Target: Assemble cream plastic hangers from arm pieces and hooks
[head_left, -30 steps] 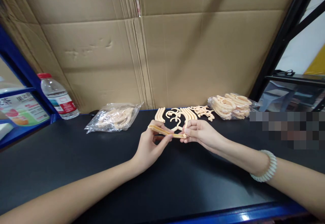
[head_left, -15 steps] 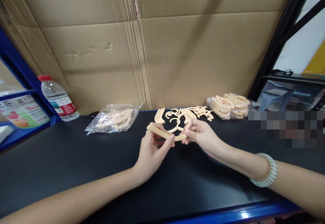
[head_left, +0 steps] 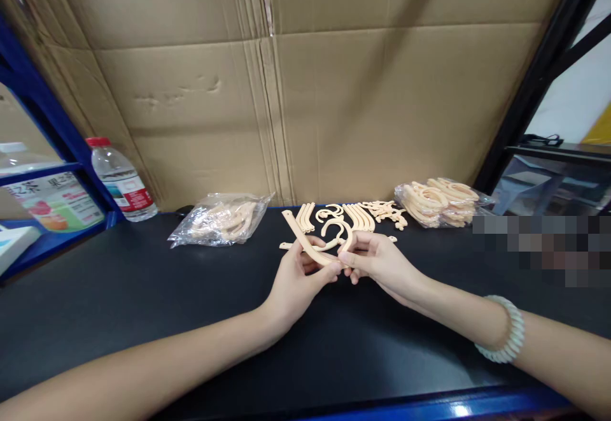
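Observation:
Both of my hands meet over the middle of a black tabletop (head_left: pixel 143 293). My left hand (head_left: pixel 298 278) pinches a long, curved peach plastic strip (head_left: pixel 300 237) whose far end tilts up and to the left. My right hand (head_left: pixel 377 262) grips a peach plastic hook piece (head_left: pixel 340 228) at the strip's near end, where the two parts touch. Just behind my hands, several loose peach curved parts (head_left: pixel 356 215) lie in a row on the table.
A clear bag of peach parts (head_left: pixel 222 220) lies at the back left, another bag (head_left: pixel 442 201) at the back right. A water bottle (head_left: pixel 119 179) stands by the blue shelf frame (head_left: pixel 52 134). A cardboard wall (head_left: pixel 305 90) closes the back. A black rack (head_left: pixel 534 77) is on the right.
The strip has swung from lying nearly level between my hands to pointing up and left. My hands have drawn closer together. The camera has shifted slightly.

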A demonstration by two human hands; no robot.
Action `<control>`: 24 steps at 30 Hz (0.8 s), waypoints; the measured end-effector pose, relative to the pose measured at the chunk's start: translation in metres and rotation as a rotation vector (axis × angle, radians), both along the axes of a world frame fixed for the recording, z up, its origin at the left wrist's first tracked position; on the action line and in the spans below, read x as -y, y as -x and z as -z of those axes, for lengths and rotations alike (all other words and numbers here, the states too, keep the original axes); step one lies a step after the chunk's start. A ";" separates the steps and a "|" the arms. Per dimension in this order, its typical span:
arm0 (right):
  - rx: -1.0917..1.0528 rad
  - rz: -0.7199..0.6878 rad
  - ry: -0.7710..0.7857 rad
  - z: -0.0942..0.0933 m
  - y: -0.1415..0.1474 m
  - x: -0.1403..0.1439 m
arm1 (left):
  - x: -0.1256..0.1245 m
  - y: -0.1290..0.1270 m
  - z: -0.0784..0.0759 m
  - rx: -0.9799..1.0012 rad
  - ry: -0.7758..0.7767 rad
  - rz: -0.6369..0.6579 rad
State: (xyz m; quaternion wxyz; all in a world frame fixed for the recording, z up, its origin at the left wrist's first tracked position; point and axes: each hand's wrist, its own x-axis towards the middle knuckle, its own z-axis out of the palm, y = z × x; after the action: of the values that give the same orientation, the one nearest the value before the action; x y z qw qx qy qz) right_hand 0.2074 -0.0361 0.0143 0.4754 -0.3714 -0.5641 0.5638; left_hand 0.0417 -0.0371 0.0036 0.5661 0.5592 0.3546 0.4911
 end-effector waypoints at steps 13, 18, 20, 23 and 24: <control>0.772 0.197 -0.725 -0.002 -0.056 -0.089 | -0.003 0.002 -0.001 0.023 0.077 -0.077; 0.737 0.151 -0.706 0.011 -0.052 -0.100 | -0.002 0.002 -0.001 0.038 0.061 -0.073; 0.682 0.198 -0.682 0.011 -0.052 -0.101 | -0.003 0.003 0.000 0.049 0.059 -0.068; 0.581 0.289 -0.622 0.006 -0.056 -0.098 | -0.004 0.003 0.001 0.072 0.071 -0.066; 0.540 0.316 -0.594 0.003 -0.058 -0.094 | -0.004 0.003 0.001 0.079 0.075 -0.066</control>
State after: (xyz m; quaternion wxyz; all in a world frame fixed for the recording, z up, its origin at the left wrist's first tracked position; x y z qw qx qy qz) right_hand 0.2650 0.0579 0.0115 0.4776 -0.4346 -0.7421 0.1798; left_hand 0.0383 -0.0332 0.0022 0.5836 0.5059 0.3683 0.5175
